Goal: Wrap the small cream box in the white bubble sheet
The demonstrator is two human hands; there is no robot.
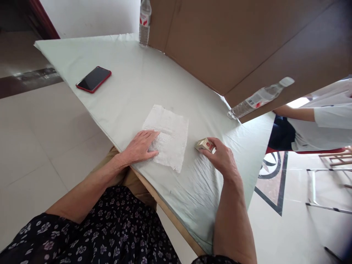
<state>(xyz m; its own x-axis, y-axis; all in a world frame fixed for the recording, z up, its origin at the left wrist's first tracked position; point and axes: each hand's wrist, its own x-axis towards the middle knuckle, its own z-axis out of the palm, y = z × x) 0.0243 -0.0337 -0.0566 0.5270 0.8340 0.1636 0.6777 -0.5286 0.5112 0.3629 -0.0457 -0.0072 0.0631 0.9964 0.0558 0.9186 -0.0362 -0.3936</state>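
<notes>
A white paper tissue lies spread flat on the pale green tablecloth. On its left part rests my left hand, fingers stretched out and thumb apart. To the right of the tissue, my right hand grips a small cream box with a red round mark between thumb and fingers. The box is at the tabletop, tilted in view; its far end is covered by the fingers.
A phone in a red case lies near the left table edge. A tall cardboard panel stands along the back, with one water bottle at its left and another bottle at its right. Beyond sits a person in a white sleeve.
</notes>
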